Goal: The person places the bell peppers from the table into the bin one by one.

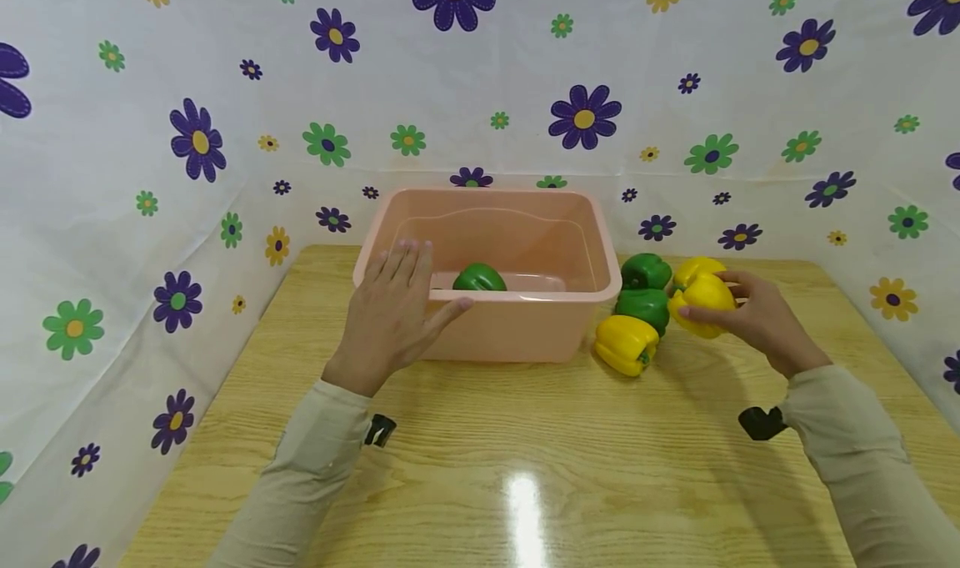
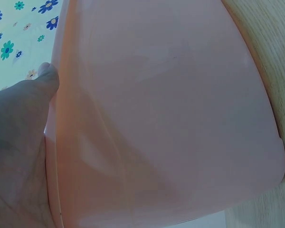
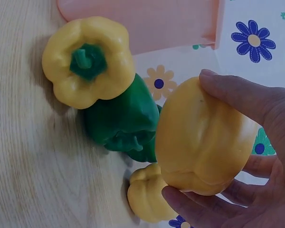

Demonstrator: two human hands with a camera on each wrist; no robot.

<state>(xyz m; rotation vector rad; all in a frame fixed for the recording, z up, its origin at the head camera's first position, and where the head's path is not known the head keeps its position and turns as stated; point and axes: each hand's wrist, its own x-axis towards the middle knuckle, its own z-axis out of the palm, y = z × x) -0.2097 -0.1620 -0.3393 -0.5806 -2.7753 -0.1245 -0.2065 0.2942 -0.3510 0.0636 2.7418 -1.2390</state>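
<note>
My right hand (image 1: 765, 318) grips a yellow bell pepper (image 3: 206, 137) between thumb and fingers, raised over the table's right side. Below and beside it lie two green bell peppers (image 1: 643, 308), a yellow one (image 1: 627, 344) at the front with its stem showing, and another yellow one (image 1: 697, 268) behind the held pepper. My left hand (image 1: 390, 309) rests with straight fingers at the near left rim of a pink plastic bin (image 1: 517, 330), its thumb along the edge. Inside the bin sits a green bell pepper (image 1: 480, 278); the front wall hides its lower part.
The bin stands at the back middle of a wooden table (image 1: 465, 443). A white flower-print cloth (image 1: 510, 67) hangs behind and along both sides. Black strap pieces (image 1: 762, 424) stick out beneath both wrists.
</note>
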